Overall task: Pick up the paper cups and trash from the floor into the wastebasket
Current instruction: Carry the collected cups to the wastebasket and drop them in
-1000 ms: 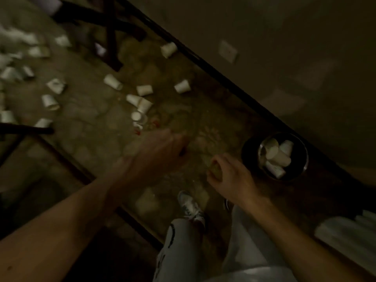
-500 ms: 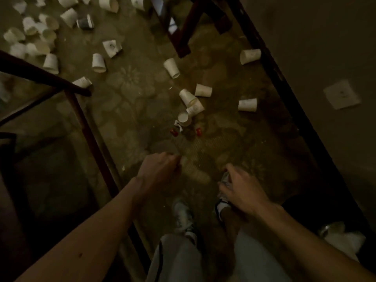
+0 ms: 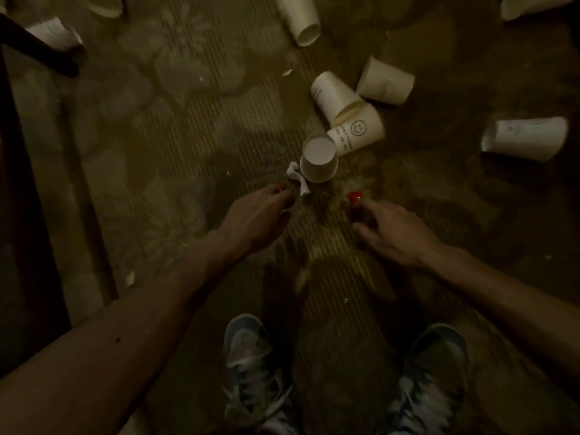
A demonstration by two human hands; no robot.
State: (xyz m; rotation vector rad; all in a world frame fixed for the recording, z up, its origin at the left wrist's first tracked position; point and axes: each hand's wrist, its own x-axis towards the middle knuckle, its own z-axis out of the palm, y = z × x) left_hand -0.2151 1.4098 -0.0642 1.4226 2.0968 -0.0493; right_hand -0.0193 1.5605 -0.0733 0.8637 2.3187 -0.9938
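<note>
Down on the carpet (image 3: 175,127), just ahead of the person's shoes (image 3: 251,356), both hands reach for small litter. The left hand (image 3: 259,221) curls its fingers over the left red scrap (image 3: 279,186), beside a crumpled white paper scrap (image 3: 297,180). Its fingertips are hidden, so I cannot tell whether its grip has closed on the red bit. The right hand (image 3: 397,230) has a wide, empty grip, with the forefinger at the right red scrap (image 3: 354,196) and the thumb held apart. Just beyond stands an upturned cup (image 3: 318,163), right against a smiley cup (image 3: 357,130) lying on its side; more paper cups (image 3: 524,138) lie around. The wastebasket is out of view. The scraps look tiny and feather-light, so a fingertip pinch suits them. The cups look thin and easily crushed, best taken lightly round the wall or by the rim.
</note>
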